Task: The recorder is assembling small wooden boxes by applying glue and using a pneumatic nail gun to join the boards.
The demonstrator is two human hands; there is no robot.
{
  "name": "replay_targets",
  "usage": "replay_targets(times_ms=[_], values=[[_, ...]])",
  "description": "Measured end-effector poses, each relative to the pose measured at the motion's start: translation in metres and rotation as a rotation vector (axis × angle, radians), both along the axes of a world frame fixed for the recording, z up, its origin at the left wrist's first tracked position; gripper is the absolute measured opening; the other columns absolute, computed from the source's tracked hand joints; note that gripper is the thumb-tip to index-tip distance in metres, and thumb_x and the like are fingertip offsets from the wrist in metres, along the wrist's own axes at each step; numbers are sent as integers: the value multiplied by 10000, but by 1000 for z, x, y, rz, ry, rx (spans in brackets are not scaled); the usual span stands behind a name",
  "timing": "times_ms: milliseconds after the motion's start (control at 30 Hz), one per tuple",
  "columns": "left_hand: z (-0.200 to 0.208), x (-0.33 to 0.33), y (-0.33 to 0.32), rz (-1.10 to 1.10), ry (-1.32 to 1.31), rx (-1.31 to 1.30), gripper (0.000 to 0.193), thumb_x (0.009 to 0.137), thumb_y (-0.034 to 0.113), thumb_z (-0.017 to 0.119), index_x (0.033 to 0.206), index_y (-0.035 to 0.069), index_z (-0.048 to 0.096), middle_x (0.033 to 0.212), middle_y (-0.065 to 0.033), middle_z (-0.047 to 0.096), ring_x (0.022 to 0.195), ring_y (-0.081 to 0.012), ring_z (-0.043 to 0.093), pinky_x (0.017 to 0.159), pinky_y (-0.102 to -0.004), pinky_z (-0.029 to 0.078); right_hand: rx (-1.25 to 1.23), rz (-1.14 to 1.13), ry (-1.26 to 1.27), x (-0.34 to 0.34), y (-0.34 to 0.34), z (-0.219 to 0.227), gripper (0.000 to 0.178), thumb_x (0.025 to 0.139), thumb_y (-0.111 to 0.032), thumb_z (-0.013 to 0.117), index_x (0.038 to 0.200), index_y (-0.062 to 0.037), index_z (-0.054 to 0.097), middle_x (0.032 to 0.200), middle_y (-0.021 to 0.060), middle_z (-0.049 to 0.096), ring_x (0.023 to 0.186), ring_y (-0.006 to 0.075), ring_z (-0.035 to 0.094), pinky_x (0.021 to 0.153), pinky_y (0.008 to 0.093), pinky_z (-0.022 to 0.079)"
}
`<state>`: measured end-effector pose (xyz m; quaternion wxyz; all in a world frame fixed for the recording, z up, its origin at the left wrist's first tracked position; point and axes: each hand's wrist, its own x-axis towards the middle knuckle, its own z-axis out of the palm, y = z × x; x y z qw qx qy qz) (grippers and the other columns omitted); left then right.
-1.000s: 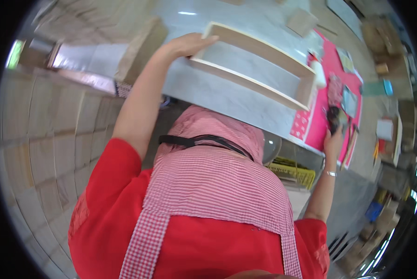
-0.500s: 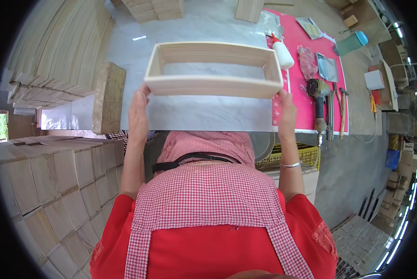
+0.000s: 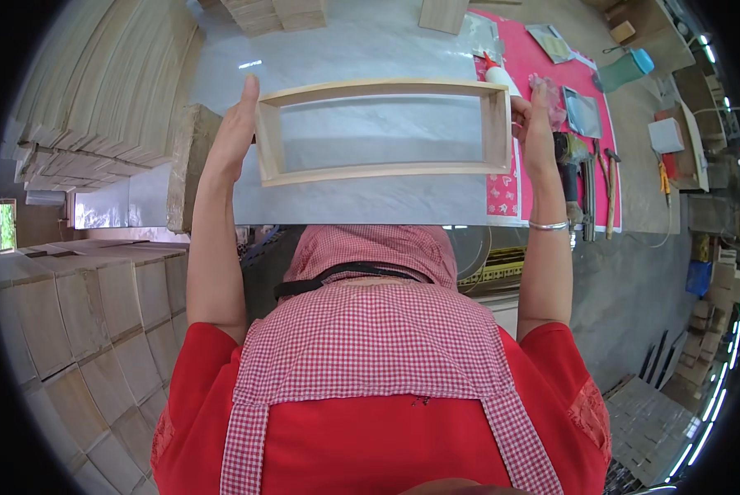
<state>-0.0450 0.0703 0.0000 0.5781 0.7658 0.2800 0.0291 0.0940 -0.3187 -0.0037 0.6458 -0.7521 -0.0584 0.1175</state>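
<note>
An open rectangular frame of pale wood [image 3: 386, 171], with the grey marbled tabletop visible through it, is held lengthwise between my two hands. My left hand [image 3: 237, 132] presses flat along its left end, thumb side up, and the other fingers are partly hidden. At the right end, my right hand [image 3: 537, 136] grips with bent fingertips against the outer face. A metal bangle [image 3: 549, 225] circles my right wrist. Just beyond my right hand stands a white squeeze bottle [image 3: 500, 77] with a red tip.
Tall stacks of thin boards [image 3: 106, 74] rise at the left. A wrapped block [image 3: 190, 165] stands by my left forearm. On the pink sheet [image 3: 510, 41] lie a power tool [image 3: 569, 153], a hammer [image 3: 611, 190] and plastic packets. Stacked wooden blocks [image 3: 89, 305] fill the lower left.
The frame has tipped so its long walls look thinner and the tabletop shows more through it. Both hands have moved farther up along its ends, with the forearms reaching forward.
</note>
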Motion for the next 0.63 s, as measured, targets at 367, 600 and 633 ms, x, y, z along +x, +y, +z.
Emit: replay_targets(times_ms=[367, 600, 633], values=[[-21, 10, 13, 53, 116, 7, 808, 928, 685, 401, 1128, -61, 636, 1019, -131, 647, 950, -191, 575, 831, -357, 454, -136, 69, 111, 36, -10, -63, 775, 972, -635, 351, 1215, 52, 614, 1051, 70, 668, 934, 125, 596, 856, 271, 456], [-34, -36, 7, 373, -506, 308, 324, 882, 239, 695, 1050, -36, 658, 844, -67, 659, 752, -111, 611, 727, -248, 494, -919, -300, -713, 70, -13, -85, 636, 824, -451, 707, 1217, 41, 611, 1138, 255, 650, 1022, 371, 639, 934, 412, 468], [-35, -46, 0, 364, -513, 319, 311, 894, 282, 686, 1077, 30, 674, 844, -72, 661, 803, -116, 624, 761, -262, 493, -795, -205, -527, 70, -12, -87, 640, 815, -449, 720, 1238, 19, 608, 1190, 256, 630, 1119, 367, 606, 970, 439, 453]])
